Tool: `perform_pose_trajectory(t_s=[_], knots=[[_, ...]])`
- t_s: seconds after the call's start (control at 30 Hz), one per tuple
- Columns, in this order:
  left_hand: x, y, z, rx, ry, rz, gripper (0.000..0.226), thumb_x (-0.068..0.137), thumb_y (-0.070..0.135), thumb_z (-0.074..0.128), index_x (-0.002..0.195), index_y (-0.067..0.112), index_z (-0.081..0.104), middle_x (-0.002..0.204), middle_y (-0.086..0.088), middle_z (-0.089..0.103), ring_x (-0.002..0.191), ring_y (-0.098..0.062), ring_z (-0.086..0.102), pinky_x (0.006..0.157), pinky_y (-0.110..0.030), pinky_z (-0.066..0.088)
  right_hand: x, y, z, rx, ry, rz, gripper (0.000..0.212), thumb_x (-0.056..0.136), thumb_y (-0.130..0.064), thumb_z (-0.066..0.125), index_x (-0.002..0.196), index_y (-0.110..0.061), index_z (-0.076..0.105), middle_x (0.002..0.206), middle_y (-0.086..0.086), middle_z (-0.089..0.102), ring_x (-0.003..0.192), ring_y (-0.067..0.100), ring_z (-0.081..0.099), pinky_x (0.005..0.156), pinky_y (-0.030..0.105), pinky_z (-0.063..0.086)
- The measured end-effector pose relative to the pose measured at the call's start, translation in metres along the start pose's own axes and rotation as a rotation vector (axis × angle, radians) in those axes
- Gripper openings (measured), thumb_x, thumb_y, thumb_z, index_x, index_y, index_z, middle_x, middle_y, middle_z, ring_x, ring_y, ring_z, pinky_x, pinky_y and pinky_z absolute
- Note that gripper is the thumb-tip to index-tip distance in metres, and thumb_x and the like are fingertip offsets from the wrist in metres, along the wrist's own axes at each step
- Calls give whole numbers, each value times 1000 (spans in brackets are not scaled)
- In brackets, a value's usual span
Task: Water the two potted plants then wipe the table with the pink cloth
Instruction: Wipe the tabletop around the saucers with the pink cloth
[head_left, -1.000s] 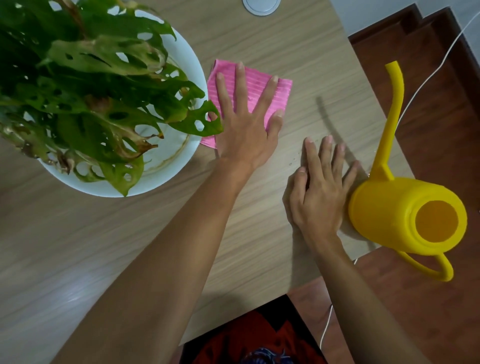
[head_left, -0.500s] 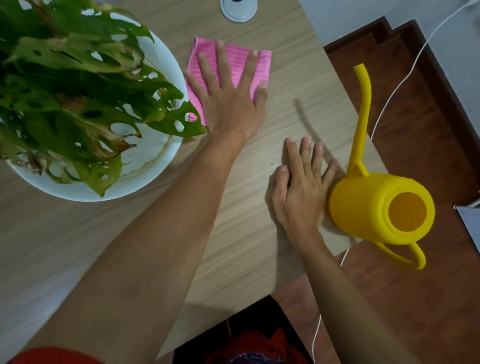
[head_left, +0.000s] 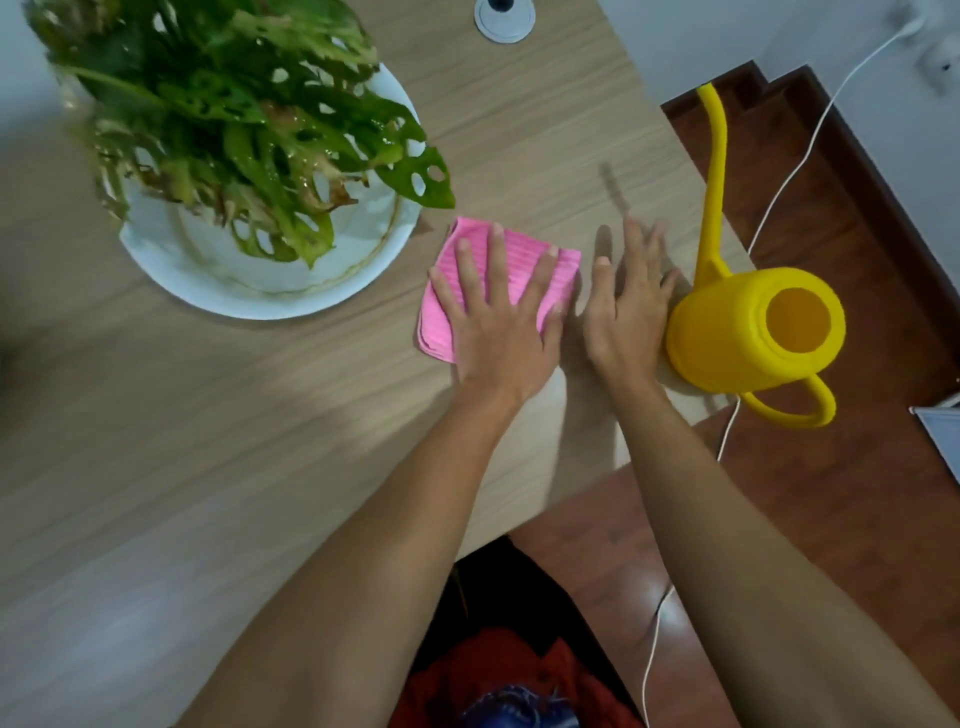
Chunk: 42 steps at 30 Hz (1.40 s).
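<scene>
Pressing pink cloth (head_left: 511, 270) flat — left hand (head_left: 501, 332).

Wooden table (head_left: 260, 415) carries plant dish (head_left: 270, 291), pink cloth (head_left: 511, 270), watering can (head_left: 727, 338).

This looks like a home, likely a living or work corner. A light wood-grain table (head_left: 218, 441) carries a potted plant with holed green leaves (head_left: 249, 130) standing in a white saucer (head_left: 249, 296), and a bright yellow watering can (head_left: 753, 332) sits at the table's right edge. At the far edge a round cable grommet (head_left: 504, 21) is set into the tabletop. To the right lie reddish-brown wooden floorboards (head_left: 857, 467), a white cable (head_left: 795, 171) running to the pale wall (head_left: 831, 31)
</scene>
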<state>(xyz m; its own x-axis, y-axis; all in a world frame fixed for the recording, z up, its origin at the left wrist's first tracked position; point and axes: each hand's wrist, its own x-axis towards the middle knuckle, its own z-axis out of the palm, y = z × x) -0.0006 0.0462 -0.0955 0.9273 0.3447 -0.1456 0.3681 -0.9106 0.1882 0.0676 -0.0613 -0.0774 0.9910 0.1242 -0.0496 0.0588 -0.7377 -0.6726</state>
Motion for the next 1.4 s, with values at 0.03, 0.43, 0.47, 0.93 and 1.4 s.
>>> perform_pose_trajectory(t_s=[0.03,0.43,0.47,0.93,1.4], knots=[[-12,0,1,3,-8,0,65,100,61,19,161,43,3,169,-17,-16,152,-49,-16,116,-73,-7,-4,-6,-3,37,-7,16,57,103,-34,35,159,-21,29,168,13,14,157,22,8,126,51,-2],[-99,-70,-14,-410,241,-163,62,103,42,33,154,8,39,165,-16,29,155,-34,17,127,-52,3,-74,-49,17,-36,-129,-132,53,106,-36,33,155,-17,37,168,14,15,156,32,5,127,50,7],[-108,-82,-12,-392,248,-219,63,102,42,34,154,7,39,165,-17,27,155,-35,15,127,-53,2,-74,-54,26,-102,-150,-143,55,105,-40,32,156,-20,35,168,16,14,156,35,3,126,53,6],[-92,-134,-5,-87,127,-514,85,99,53,32,158,-4,9,166,-30,1,155,-44,0,124,-61,2,-20,-19,46,-618,-156,-33,72,97,-70,21,160,-40,7,170,9,3,156,36,-2,121,65,-1],[-88,-132,-4,-31,120,-526,83,102,50,35,157,-8,12,165,-32,4,154,-47,-1,123,-63,1,136,-75,75,-697,-165,-112,77,93,-72,2,160,-34,-2,170,14,-1,155,39,-1,121,65,1]])
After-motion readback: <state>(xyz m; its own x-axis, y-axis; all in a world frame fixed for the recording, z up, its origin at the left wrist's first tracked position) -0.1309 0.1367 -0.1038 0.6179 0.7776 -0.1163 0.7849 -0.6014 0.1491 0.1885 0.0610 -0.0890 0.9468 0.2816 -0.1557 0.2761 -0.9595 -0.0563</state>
